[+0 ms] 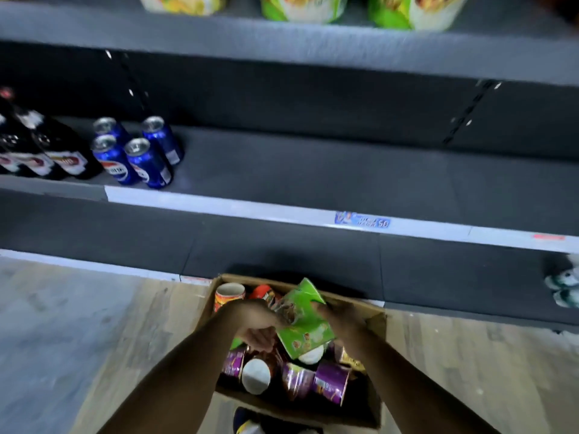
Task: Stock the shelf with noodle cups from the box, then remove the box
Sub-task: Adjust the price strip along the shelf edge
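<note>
A cardboard box [374,321] stands on the floor in front of the shelving, holding several noodle cups, purple [332,382], red [228,296] and green. Both my hands are over the box. My right hand [340,317] grips a green noodle cup [302,321] tilted on its side, lifted just above the others. My left hand [257,324] curls against the same cup's left side. The grey middle shelf [313,170] lies beyond the box, bare on its right part.
Blue soda cans [138,151] and dark bottles [47,151] stand at the shelf's left end. Snack bags [304,7] sit on the upper shelf. A price label [362,219] marks the shelf edge. White-green packs [565,286] lie low at the right. The floor is wood.
</note>
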